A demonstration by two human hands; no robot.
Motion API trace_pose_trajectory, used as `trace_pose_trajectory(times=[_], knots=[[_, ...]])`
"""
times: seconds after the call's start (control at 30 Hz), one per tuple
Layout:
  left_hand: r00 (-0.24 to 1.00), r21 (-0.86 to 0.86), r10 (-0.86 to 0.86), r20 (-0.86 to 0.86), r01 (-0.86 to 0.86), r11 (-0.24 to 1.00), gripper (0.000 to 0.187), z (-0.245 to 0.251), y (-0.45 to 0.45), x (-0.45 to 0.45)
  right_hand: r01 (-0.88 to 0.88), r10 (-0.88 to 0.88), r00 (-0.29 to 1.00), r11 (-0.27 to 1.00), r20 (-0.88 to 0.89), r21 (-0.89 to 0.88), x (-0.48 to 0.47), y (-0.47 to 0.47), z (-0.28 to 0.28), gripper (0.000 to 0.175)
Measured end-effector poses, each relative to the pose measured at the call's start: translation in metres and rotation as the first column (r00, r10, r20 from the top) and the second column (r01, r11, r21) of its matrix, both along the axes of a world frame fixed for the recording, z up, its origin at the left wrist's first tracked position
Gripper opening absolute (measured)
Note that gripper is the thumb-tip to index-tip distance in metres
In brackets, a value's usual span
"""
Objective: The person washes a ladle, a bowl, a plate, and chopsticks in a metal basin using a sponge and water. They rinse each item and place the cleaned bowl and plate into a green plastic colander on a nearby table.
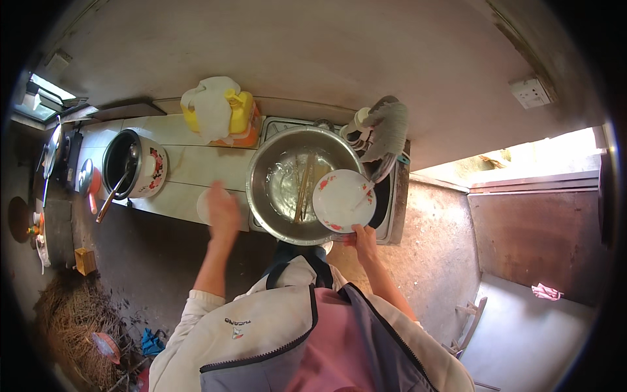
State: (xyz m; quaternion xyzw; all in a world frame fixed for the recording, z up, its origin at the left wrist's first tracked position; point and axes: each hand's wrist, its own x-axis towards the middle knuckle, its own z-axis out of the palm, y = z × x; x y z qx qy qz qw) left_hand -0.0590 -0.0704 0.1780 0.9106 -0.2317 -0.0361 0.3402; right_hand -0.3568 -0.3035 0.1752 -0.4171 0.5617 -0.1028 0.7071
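A white plate with red flowers around its rim [339, 202] is tilted over the right side of a large metal basin [254, 198]. My right hand [364, 239] grips the plate by its near edge. Inside the basin are shallow water and several wooden chopsticks [304, 188]. To the left of the basin, my left hand [224, 213] is blurred above the tiled counter. It overlaps a round white dish [203, 206]; whether the fingers hold the dish, I cannot tell.
The basin rests over a metal sink [387, 230]. Behind it stand a cloth-draped yellow jug [240, 115] and a grey cloth [389, 127] near a white bottle [356, 125]. At left are a flowered pot [154, 169] with a ladle [115, 191] and a red-handled pan [93, 188].
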Motion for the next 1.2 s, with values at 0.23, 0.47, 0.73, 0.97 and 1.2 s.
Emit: trace_pose_trajectory(times=[0.23, 0.47, 0.73, 0.97, 1.2], knots=[[0.549, 0.203, -0.829, 0.107, 0.804, 0.559, 0.057, -0.028, -0.178, -0.127, -0.04, 0.039, 0.998, 0.999, 0.057, 0.019, 0.011, 0.004, -0.014, 0.023], [0.311, 0.302, -0.95, -0.011, 0.907, 0.294, 0.057, -0.038, -0.168, -0.111, -0.061, 0.063, 0.998, 0.996, 0.025, -0.07, -0.008, -0.009, -0.02, 0.028], [0.176, 0.104, -0.979, -0.1, 0.981, 0.166, 0.055, -0.033, -0.192, -0.12, -0.069, 0.07, 0.997, 0.997, 0.042, -0.038, 0.002, -0.019, -0.027, 0.026], [0.462, -0.021, -0.887, -0.002, 0.887, 0.462, 0.057, -0.061, -0.21, -0.132, -0.097, 0.094, 0.992, 0.994, 0.08, 0.047, 0.016, -0.01, -0.023, 0.023], [0.944, -0.257, -0.304, 0.129, 0.328, 0.909, 0.049, -0.02, -0.166, -0.132, 0.004, 0.019, 0.996, 0.967, 0.088, -0.256, 0.009, -0.023, -0.039, 0.029]])
